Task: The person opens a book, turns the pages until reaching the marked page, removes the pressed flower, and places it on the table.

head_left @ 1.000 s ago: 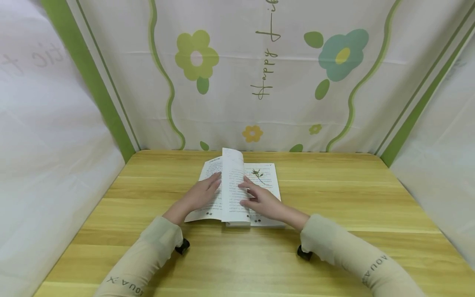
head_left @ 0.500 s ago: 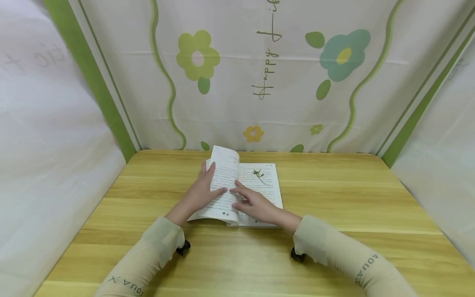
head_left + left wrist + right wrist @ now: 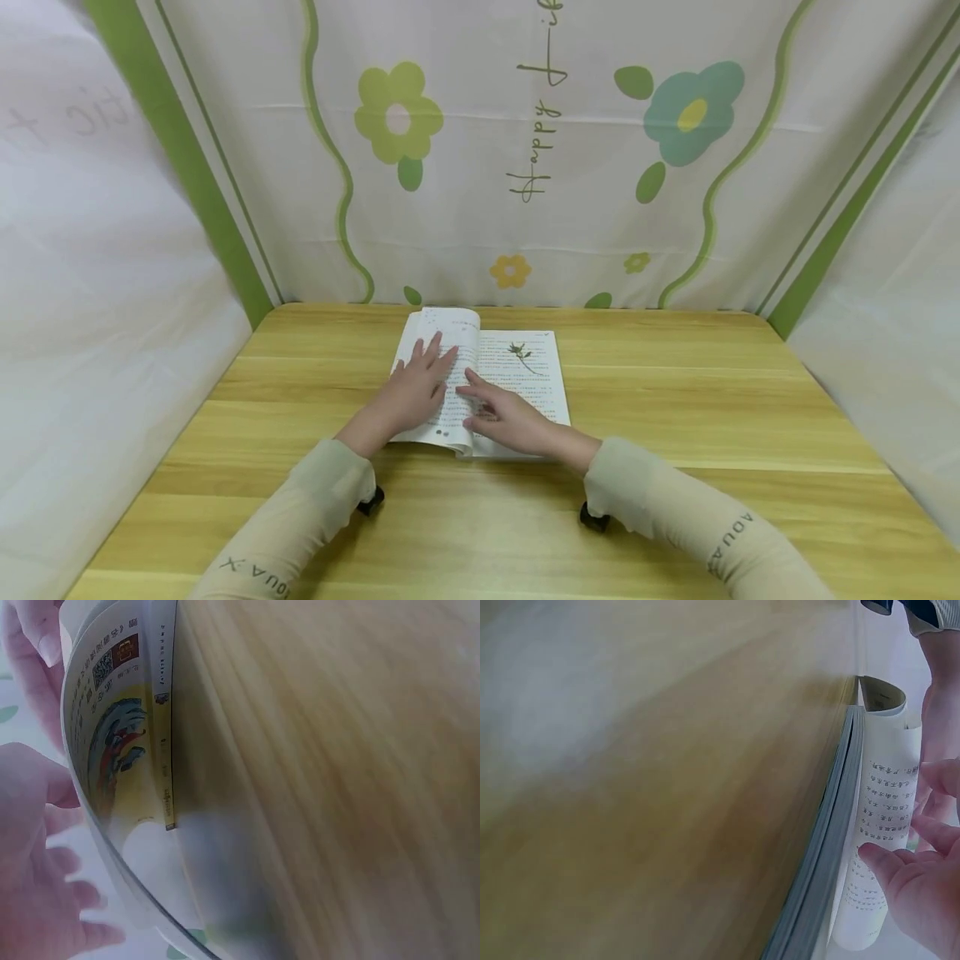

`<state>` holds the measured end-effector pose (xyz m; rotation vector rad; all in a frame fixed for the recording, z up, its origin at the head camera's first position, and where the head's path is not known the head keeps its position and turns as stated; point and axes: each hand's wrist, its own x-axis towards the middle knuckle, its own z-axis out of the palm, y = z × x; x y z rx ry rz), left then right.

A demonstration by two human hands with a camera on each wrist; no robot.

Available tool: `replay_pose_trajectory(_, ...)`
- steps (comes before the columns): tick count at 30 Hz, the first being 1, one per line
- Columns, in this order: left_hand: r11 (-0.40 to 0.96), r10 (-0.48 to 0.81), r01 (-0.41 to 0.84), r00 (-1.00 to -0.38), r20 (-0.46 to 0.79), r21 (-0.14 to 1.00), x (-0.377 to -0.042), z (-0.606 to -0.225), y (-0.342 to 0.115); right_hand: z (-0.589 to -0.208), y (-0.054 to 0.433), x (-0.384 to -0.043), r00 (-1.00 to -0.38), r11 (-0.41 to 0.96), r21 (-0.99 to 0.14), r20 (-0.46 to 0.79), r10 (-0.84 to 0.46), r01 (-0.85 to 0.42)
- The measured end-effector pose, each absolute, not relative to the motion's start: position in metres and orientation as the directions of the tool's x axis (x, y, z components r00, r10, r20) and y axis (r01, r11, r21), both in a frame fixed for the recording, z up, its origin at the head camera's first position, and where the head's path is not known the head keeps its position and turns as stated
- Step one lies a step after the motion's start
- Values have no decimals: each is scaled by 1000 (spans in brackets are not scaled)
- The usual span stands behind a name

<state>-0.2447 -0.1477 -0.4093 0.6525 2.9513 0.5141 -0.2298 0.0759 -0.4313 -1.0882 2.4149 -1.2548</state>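
A book [image 3: 450, 325] lies spread on the table, its left pages bowed up near the spine. My left hand [image 3: 411, 390] rests on the left page with its fingers spread. Close to the spine, the extended fingers of my right hand [image 3: 513, 419] touch the book. On the right page lies a dried flower stem [image 3: 521, 357] with green leaves. From the left wrist, the book's underside [image 3: 120, 750] shows a colourful picture, with my left hand [image 3: 37, 862] beside it. The right wrist view has the thick page block [image 3: 817, 855] and my right hand [image 3: 922, 877] over a curved page.
The wooden table [image 3: 675, 400] reaches out on both sides of the book. A fabric wall [image 3: 465, 192] with printed flowers stands behind it, and white side walls [image 3: 112, 275] flank the table.
A raised page has been turned over from right to left. My left hand has come to lie on top of it. The right hand has shifted left toward the spine.
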Motion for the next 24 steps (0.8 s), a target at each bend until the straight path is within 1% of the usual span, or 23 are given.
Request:
replay_pose_trajectory(4, 810, 514, 458, -855, -68, 367, -244, -410, -147, -431, 75, -230, -705, 379, -763, 137, -696, -523)
replay_pose_trajectory(7, 795, 540, 470, -836, -96, 384, -244, -410, -147, -432, 76, -230, -703, 386, -763, 124, -700, -519)
replay_pose_trajectory(14, 797, 533, 453, -838, -115, 399, -241, -411, -153, -425, 84, -238, -723, 444, -754, 60, -688, -484)
replay_pose_trajectory(24, 803, 519, 443, -848, -102, 400, -243, -413, -157, -417, 100, -247, -741, 487, -713, 70, -667, -505)
